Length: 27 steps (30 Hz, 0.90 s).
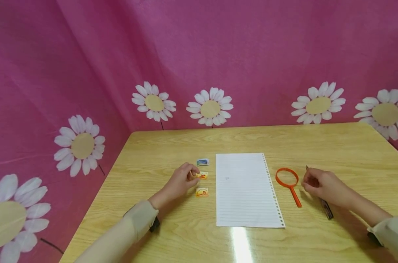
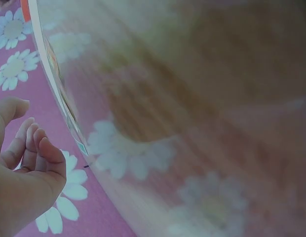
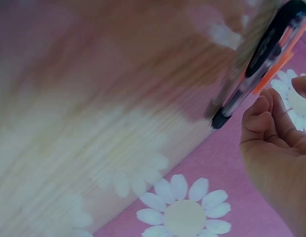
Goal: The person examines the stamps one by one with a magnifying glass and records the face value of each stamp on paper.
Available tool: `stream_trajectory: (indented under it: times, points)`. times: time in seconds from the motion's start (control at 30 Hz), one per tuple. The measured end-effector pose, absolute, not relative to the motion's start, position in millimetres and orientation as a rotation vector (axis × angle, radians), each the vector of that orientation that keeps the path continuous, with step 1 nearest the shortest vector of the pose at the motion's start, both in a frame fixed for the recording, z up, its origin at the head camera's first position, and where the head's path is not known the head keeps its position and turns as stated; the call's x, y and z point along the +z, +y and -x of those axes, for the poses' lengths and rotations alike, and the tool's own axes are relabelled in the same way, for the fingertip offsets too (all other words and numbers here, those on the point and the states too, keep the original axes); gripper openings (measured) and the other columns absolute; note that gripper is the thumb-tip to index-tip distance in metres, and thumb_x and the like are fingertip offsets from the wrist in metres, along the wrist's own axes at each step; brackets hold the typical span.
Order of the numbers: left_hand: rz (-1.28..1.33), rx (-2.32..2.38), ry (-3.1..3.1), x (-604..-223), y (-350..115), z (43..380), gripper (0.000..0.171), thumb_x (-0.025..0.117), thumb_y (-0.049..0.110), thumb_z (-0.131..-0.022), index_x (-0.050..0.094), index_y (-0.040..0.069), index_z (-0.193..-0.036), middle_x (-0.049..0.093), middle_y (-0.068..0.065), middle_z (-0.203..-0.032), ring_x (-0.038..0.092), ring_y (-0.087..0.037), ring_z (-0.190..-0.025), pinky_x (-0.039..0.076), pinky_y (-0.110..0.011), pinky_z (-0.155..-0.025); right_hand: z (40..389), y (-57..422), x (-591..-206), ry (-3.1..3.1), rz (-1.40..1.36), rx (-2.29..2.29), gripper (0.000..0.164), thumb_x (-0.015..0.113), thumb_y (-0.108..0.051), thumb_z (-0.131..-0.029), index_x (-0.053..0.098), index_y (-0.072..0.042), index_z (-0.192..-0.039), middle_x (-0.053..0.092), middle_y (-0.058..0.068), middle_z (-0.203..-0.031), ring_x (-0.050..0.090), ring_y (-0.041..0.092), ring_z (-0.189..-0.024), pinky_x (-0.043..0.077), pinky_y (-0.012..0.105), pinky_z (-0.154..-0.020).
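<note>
Three small stamp-like pictures lie in a column: a blue one (image 1: 203, 162), a yellow one (image 1: 204, 175) and an orange-yellow one (image 1: 201, 192). My left hand (image 1: 182, 179) is beside the middle one, its fingertips partly covering it. In the left wrist view its thumb and loosely bent fingers stand apart, with nothing between them. My right hand (image 1: 327, 186) hovers over a pen (image 1: 326, 209), hiding its middle. The right wrist view shows the pen (image 3: 264, 61) lying on the table, apart from the loosely curled fingers. Between the hands lies a lined sheet (image 1: 245, 197) with small writing.
An orange magnifying glass (image 1: 295, 197) lies between the sheet and my right hand. The wooden table (image 1: 172, 146) reflects light near its front. A pink curtain (image 1: 251, 54) with white daisies surrounds its back and left side.
</note>
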<state>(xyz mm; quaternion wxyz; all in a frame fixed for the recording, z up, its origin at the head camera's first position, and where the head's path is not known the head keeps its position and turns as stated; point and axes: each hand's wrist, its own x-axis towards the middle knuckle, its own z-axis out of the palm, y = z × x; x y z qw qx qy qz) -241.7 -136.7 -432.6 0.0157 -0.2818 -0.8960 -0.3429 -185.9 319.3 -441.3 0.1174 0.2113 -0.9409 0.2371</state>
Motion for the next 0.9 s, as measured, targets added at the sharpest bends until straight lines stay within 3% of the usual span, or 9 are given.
stream_trajectory:
  times: [0.6, 0.9]
  points:
    - [0.958, -1.046, -2.845, -432.3, -140.7, 262.8, 0.021, 0.069, 0.009, -0.09, 0.061, 0.0, -0.107, 0.058, -0.013, -0.098, 0.051, -0.021, -0.079, 0.041, -0.02, -0.069, 163.0, 297.3, -440.6, -2.848, -0.665, 0.746, 0.019, 0.078, -0.016, -0.081, 0.059, -0.015, -0.081, 0.052, -0.014, -0.068, 0.041, -0.009, -0.062, 0.04, 0.018, -0.054]
    - [0.943, -1.016, -2.889, -435.3, -140.2, 266.7, 0.018, 0.069, 0.01, -0.09, 0.06, 0.001, -0.103, 0.054, -0.01, -0.091, 0.044, -0.016, -0.077, 0.036, -0.021, -0.068, 161.5, 289.0, -441.5, -2.868, -0.651, 0.716, 0.026, 0.082, -0.02, -0.078, 0.057, -0.012, -0.082, 0.048, -0.013, -0.066, 0.037, -0.008, -0.06, 0.037, 0.019, -0.054]
